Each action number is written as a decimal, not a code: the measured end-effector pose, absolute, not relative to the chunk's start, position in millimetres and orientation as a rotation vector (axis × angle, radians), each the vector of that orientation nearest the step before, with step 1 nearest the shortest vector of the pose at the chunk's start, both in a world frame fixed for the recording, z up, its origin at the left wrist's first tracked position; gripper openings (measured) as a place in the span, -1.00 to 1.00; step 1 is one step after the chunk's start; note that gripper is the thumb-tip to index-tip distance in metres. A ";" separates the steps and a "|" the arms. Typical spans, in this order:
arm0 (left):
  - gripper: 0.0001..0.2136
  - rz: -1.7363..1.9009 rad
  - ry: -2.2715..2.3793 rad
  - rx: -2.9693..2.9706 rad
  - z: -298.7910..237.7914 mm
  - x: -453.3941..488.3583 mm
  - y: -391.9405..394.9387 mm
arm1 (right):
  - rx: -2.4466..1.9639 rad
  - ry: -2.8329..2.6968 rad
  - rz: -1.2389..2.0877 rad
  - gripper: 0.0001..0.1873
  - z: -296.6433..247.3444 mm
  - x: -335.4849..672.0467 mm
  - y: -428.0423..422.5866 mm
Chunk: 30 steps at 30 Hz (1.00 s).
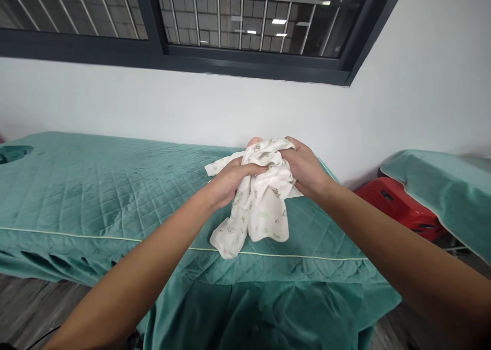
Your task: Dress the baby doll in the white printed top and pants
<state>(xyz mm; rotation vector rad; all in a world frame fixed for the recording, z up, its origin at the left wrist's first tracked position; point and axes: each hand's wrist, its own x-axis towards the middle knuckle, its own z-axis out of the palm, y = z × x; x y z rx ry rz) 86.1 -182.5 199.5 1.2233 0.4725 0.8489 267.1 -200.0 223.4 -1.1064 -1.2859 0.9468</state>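
Note:
A small white garment with a pale green print is bunched up and held above the right end of a bed with a teal quilted cover. My left hand grips its left side with the fingers curled into the cloth. My right hand is closed over its upper right part. The lower part of the garment hangs down and reaches the cover near the bed's front edge. Something pale pink shows just above the cloth, and I cannot make out what it is.
A second bed with a teal cover stands at the right. Between the beds sits a red plastic stool on the floor. A white wall and a dark-framed window lie behind. A face hole marks the bed's far left end.

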 end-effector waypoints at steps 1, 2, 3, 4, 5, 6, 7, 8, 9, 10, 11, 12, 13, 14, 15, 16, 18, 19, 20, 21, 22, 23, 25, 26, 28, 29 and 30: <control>-0.71 0.872 0.472 1.207 199.7 85.6 -181.2 | -1.116 -1.299 0.981 -0.69 223.2 268.7 -202.2; -0.76 0.901 0.470 1.198 200.1 84.7 -179.8 | -1.119 -1.324 1.027 -0.69 222.9 270.0 -204.6; -0.83 0.934 0.466 1.191 200.9 83.6 -178.2 | -1.114 -1.359 1.084 -0.68 222.4 271.2 -207.0; -0.89 0.967 0.458 1.184 201.8 82.2 -176.5 | -1.107 -1.399 1.143 -0.66 221.6 272.1 -209.3; -0.88 0.994 0.451 1.178 202.7 80.8 -174.9 | -1.100 -1.437 1.194 -0.62 220.7 272.7 -211.2; -0.86 1.006 0.449 1.175 203.4 79.6 -173.6 | -1.095 -1.462 1.231 -0.59 219.6 272.9 -212.5; -0.85 1.006 0.454 1.176 203.8 78.9 -172.6 | -1.092 -1.470 1.247 -0.57 218.6 272.5 -213.2; -0.86 0.998 0.466 1.180 203.6 78.8 -172.2 | -1.090 -1.460 1.243 -0.55 217.9 271.6 -213.1; -0.86 0.980 0.483 1.185 202.8 79.4 -172.3 | -1.082 -1.438 1.228 -0.54 217.6 270.2 -212.4; -0.83 0.955 0.501 1.189 201.3 80.7 -172.7 | -1.066 -1.411 1.211 -0.53 217.7 268.5 -211.1; -0.78 0.923 0.515 1.190 199.3 82.6 -173.4 | -1.045 -1.384 1.194 -0.52 218.4 266.7 -209.3; -0.73 0.886 0.523 1.191 196.8 84.6 -174.1 | -1.030 -1.360 1.177 -0.51 219.4 265.0 -207.3; -0.68 0.848 0.524 1.189 194.0 86.5 -174.7 | -1.024 -1.338 1.159 -0.50 220.7 263.8 -205.3; -0.63 0.814 0.520 1.187 191.3 87.8 -175.0 | -1.026 -1.317 1.142 -0.48 222.0 263.0 -203.5; -0.59 0.789 0.508 1.185 189.0 88.2 -175.1 | -1.032 -1.298 1.129 -0.47 223.4 262.9 -202.0; -0.55 0.768 0.492 1.187 187.3 87.5 -175.0 | -1.036 -1.284 1.119 -0.47 224.7 263.4 -201.0; -0.50 0.712 0.448 1.207 186.8 82.5 -174.5 | -1.021 -1.278 1.113 -0.45 226.9 265.7 -200.8; -0.48 0.673 0.419 1.228 188.0 78.7 -174.3 | -1.006 -1.284 1.114 -0.45 227.8 267.1 -201.6; -0.47 0.638 0.391 1.251 190.2 74.6 -174.3 | -0.995 -1.299 1.124 -0.45 228.6 268.5 -203.1; -0.46 0.619 0.366 1.270 193.0 70.8 -174.3 | -0.993 -1.319 1.141 -0.45 229.1 269.8 -205.2; -0.44 0.626 0.348 1.277 196.0 67.7 -174.3 | -1.000 -1.346 1.170 -0.45 229.3 270.8 -207.7; -0.44 0.660 0.339 1.270 198.7 65.8 -174.3 | -1.014 -1.388 1.216 -0.45 229.2 271.6 -210.4; -0.53 0.770 0.349 1.225 202.2 65.8 -173.9 | -1.032 -1.541 1.376 -0.45 227.7 272.2 -216.0; -0.58 0.818 0.357 1.200 202.5 67.5 -173.5 | -1.039 -1.636 1.465 -0.46 226.2 272.0 -218.3; -0.65 0.858 0.362 1.163 200.0 72.5 -172.6 | -1.060 -1.789 1.591 -0.50 222.2 270.6 -220.7; -0.65 0.854 0.364 1.148 197.6 74.9 -172.3 | -1.076 -1.819 1.603 -0.53 219.9 269.5 -220.7; -0.64 0.837 0.366 1.134 194.7 76.9 -172.2 | -1.086 -1.807 1.576 -0.56 217.7 268.3 -219.8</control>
